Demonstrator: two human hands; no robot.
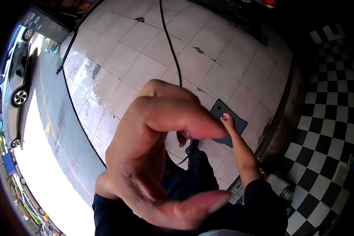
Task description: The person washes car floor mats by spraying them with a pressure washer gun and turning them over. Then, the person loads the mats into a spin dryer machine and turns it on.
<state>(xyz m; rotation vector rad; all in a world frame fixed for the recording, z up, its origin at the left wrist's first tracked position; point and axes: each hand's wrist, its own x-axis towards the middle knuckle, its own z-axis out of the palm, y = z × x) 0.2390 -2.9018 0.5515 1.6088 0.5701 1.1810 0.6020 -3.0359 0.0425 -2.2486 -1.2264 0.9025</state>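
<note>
My left hand [145, 145] is raised close to the camera and fills the middle of the view. Its fingers curve over while the thumb stays well apart from them, with nothing visible in between. Farther down, my right hand [227, 121] appears small in front of a dark mat [237, 125] with a raised rim. The fingers of that hand are curled, and what they hold, if anything, is too small to make out. Whether it touches the mat I cannot tell. Part of the mat is hidden behind both hands.
A black hose [170, 43] runs over the pale floor tiles [141, 43] and passes behind my left hand. My shoe [191, 147] stands near the mat. At right lies a black-and-white checkered floor [314, 145]. A silver car [17, 86] is on the road at left.
</note>
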